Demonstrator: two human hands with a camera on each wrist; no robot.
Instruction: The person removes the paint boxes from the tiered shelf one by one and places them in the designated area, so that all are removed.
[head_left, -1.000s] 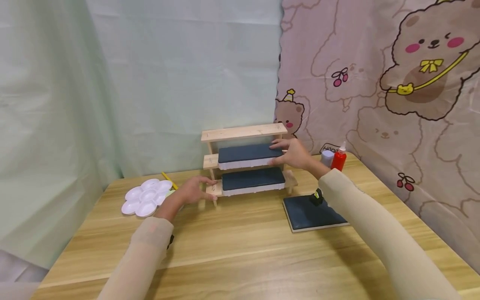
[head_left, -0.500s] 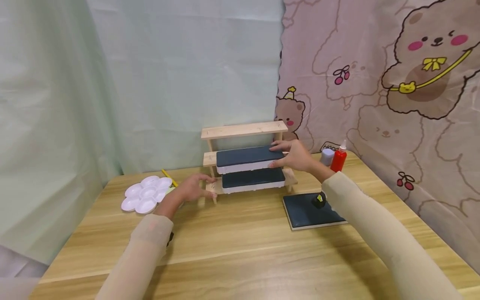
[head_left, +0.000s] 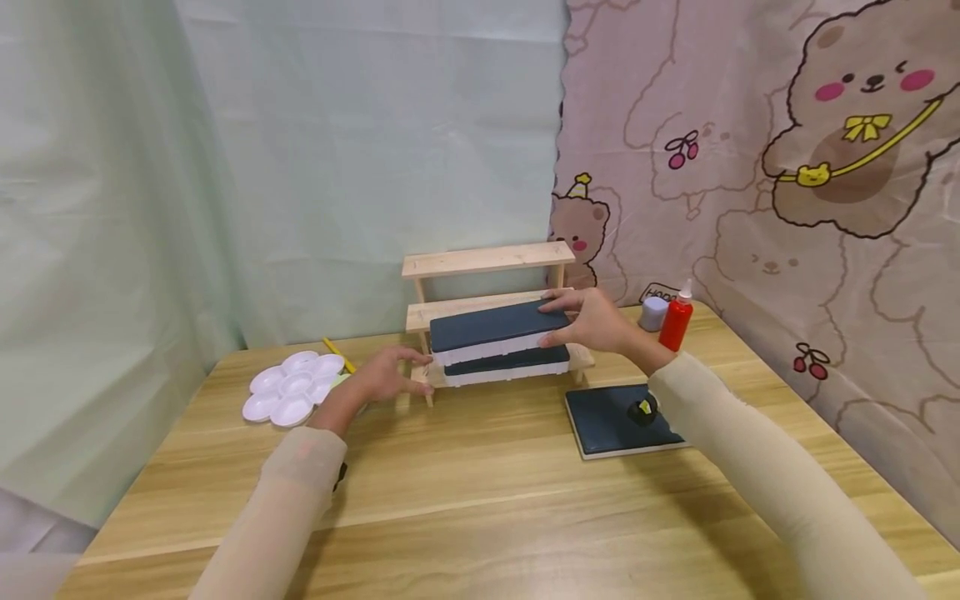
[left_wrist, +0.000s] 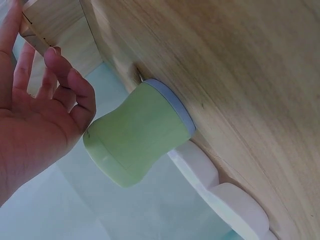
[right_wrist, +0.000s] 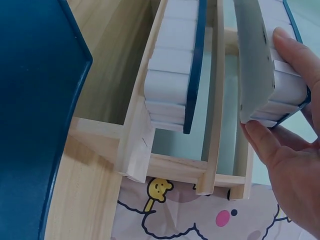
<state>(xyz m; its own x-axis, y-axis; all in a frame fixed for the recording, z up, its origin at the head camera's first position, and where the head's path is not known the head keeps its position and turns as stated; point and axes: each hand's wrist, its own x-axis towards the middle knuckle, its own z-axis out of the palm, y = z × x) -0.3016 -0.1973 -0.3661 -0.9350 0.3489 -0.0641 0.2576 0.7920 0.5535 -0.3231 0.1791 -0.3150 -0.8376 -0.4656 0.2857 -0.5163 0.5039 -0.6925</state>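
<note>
My right hand grips the right end of a long white case with a dark blue lid, thumb on the front side and fingers on the lid. The case hangs tilted, left end lower, in front of the middle step of a three-step wooden rack; its pale underside shows in the right wrist view. A similar case lies on the bottom step, partly hidden in the head view. My left hand pinches the left end of that step. Beside it stands a green, narrow-waisted container with a blue band.
A broader dark-blue-topped case lies on the table beneath my right forearm. Left are a white flower-shaped palette and a yellow stick. A red bottle and a pale lavender container stand back right.
The case in my right hand has come off the middle step, moving forward and down, and its left end has dipped. My left hand stays at the rack.
</note>
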